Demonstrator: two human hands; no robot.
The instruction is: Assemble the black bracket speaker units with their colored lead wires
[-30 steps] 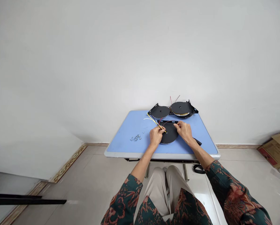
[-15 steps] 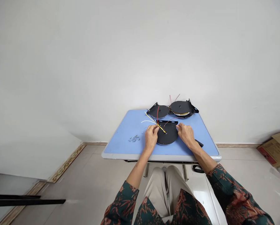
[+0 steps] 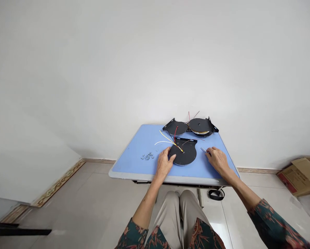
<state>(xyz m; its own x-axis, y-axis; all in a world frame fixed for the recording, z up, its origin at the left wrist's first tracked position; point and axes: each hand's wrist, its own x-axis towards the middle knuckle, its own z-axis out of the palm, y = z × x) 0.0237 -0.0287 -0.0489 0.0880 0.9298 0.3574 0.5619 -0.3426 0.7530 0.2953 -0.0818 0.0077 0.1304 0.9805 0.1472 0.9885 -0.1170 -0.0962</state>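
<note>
Plain white wall and pale tiled floor surround a small blue table [image 3: 134, 152] (grey-rimmed), at which a seated person works.

The left hand [image 3: 164, 163] lies palm down on the tabletop, fingers loosely spread and holding nothing. Its fingertips touch the near left edge of a black disc [image 3: 187, 158]. This disc lies flat near the middle of the table. It is matt black and round, with a straight upturned flange along its far side. A bundle of wires [image 3: 167, 137] (yellow, white and red) leaves its centre and fans out toward the far left.

The right hand [image 3: 218, 159] rests on the table to the right of the disc, apart from it, with the fingers lightly curled downward. A thin metal shaft [image 3: 203, 149] sticks out from under its fingertips, pointing toward the disc. Whether the hand grips it or merely covers it cannot be told. Both forearms are bare and stretched forward, with patterned sleeves drawn back.

A small heap of screws [image 3: 147, 156] lies to the left of the left hand. Two further black plates [image 3: 200, 125] sit side by side at the table's far edge, with thin wires standing up between them. A cardboard box [image 3: 297, 174] lies on the floor at the right.
</note>
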